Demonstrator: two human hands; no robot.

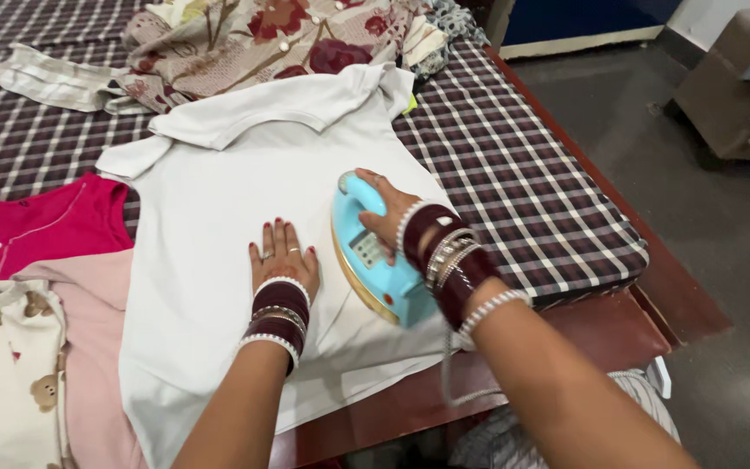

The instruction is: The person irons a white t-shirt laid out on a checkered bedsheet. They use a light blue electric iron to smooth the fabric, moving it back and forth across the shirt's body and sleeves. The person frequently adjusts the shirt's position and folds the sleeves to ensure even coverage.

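- I see a white shirt (219,200) spread flat on a checked padded surface (523,174), collar pointing away from me.
- My right hand (390,217) is closed around the handle of a light-blue iron (375,260), whose long axis runs toward the collar.
- My left hand (281,259) lies open, palm down, just left of the iron, pressing the cloth and holding nothing.

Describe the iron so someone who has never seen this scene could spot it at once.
Find the white collared shirt spread flat on the checked mattress. On the shirt's right side, under the right hand, sits the iron. It is the only hard, glossy thing among the fabrics: light blue, with a brass-coloured soleplate edge.
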